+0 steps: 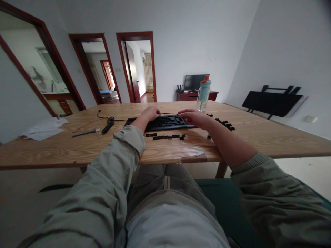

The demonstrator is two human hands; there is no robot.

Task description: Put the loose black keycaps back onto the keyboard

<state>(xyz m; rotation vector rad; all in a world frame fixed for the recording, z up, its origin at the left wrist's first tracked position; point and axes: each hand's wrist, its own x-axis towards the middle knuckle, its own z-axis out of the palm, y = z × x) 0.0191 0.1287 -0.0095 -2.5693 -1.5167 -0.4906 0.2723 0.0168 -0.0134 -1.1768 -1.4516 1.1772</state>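
Observation:
A black keyboard lies on the wooden table in front of me. My left hand is over its left rear part, fingers curled together. What those fingers hold, if anything, is too small to make out. Over the right end of the keyboard is my right hand, palm down, fingers stretched and apart with nothing visible in them. Loose black keycaps form a row along the near side of the keyboard. More keycaps lie scattered to the right, partly behind my right forearm, and a single keycap sits near that arm.
A water bottle stands behind my right hand. On the left are a thin blue-handled tool, a black device with a cable and crumpled white paper. Clear film covers the table's near edge.

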